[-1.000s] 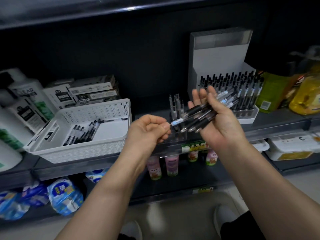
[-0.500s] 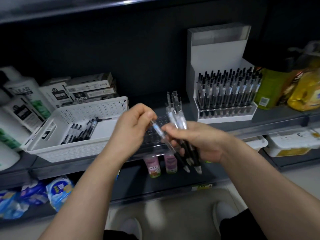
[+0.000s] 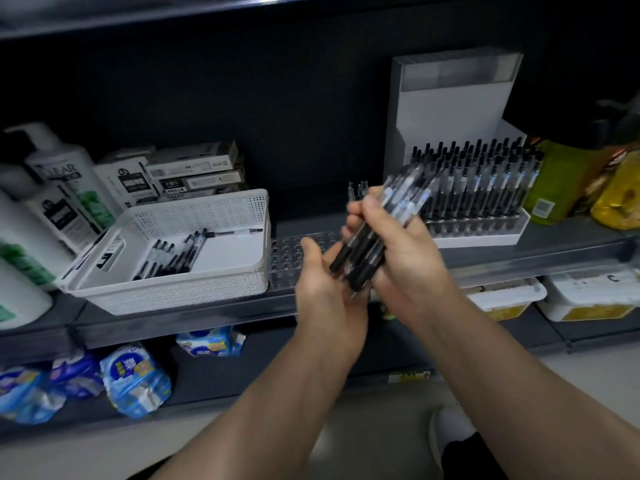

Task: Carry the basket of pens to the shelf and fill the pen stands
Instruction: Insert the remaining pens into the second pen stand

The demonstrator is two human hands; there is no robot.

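Both forearms rise from the lower edge and the hands meet in front of the shelf [image 3: 180,322]. The left hand [image 3: 325,282] is lower, palm turned to the right, the fingers loosely cupped at the lower ends of the pens; it grips nothing. The right hand [image 3: 408,268] is wrapped around a bundle of pens [image 3: 384,216], which is tilted, dark ends down and to the left, clear tops up and to the right.

Just behind the hands a clear pen stand [image 3: 294,252] lies on the shelf, most of its holes empty; a few pens [image 3: 356,190] stand at its far end, partly hidden by the fingers. To its left, touching it, stands the white basket [image 3: 207,213], with several black pens [image 3: 166,259] on its floor at the left side.

Farther right a white pen stand [image 3: 485,239] is filled with rows of upright pens. Behind the basket are pen boxes [image 3: 194,171] and white bottles [image 3: 65,174]; yellow-green bottles [image 3: 557,181] stand at the far right.
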